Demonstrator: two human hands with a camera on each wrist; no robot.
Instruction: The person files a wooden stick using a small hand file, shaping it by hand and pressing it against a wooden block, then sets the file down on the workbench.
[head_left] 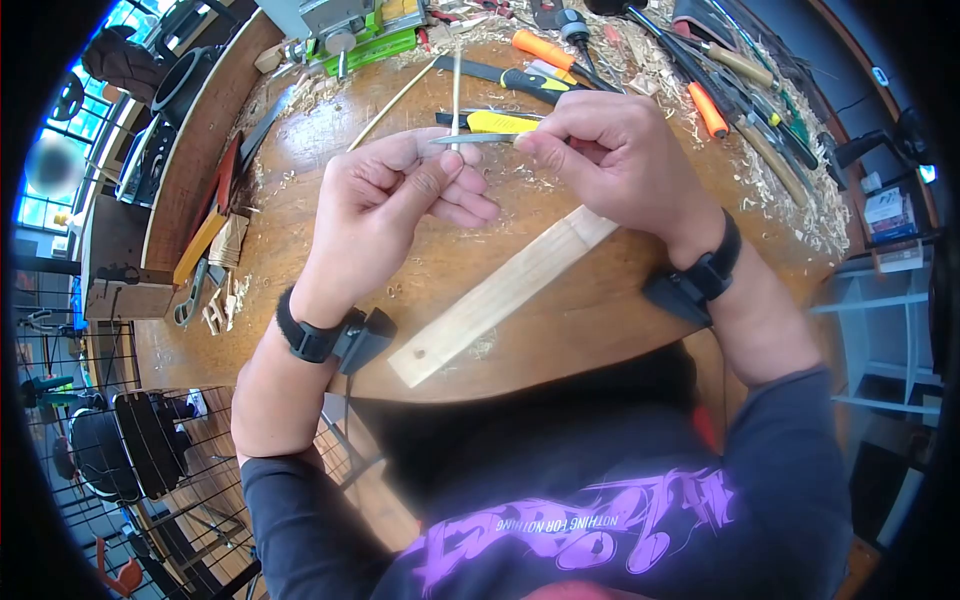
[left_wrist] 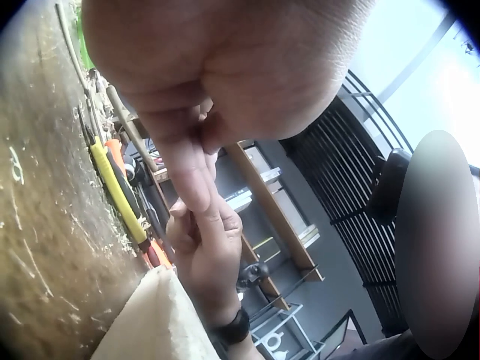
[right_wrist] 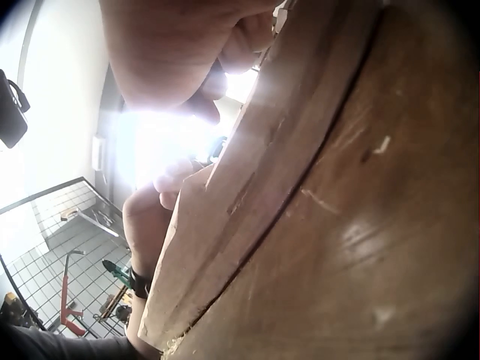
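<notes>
Between its thumb and fingers my left hand (head_left: 385,200) pinches a thin wooden stick (head_left: 457,95), which points away from me. My right hand (head_left: 630,165) grips a slim pointed blade (head_left: 475,140) like a knife's; its handle is hidden by the fingers. The blade lies across the stick at the left fingertips. Below the hands a flat wooden board (head_left: 500,300) lies slantwise on the table (head_left: 560,350). In the left wrist view the right hand (left_wrist: 206,255) meets the left fingertips. The right wrist view has the board (right_wrist: 247,172) in front of the left hand (right_wrist: 146,217).
Beyond the hands lie a yellow-handled tool (head_left: 500,122), a yellow-and-black handle (head_left: 535,85), orange-handled tools (head_left: 708,110) and wood shavings (head_left: 815,205). Another thin stick (head_left: 395,108) lies on the table. A green vise-like device (head_left: 370,50) stands at the back left.
</notes>
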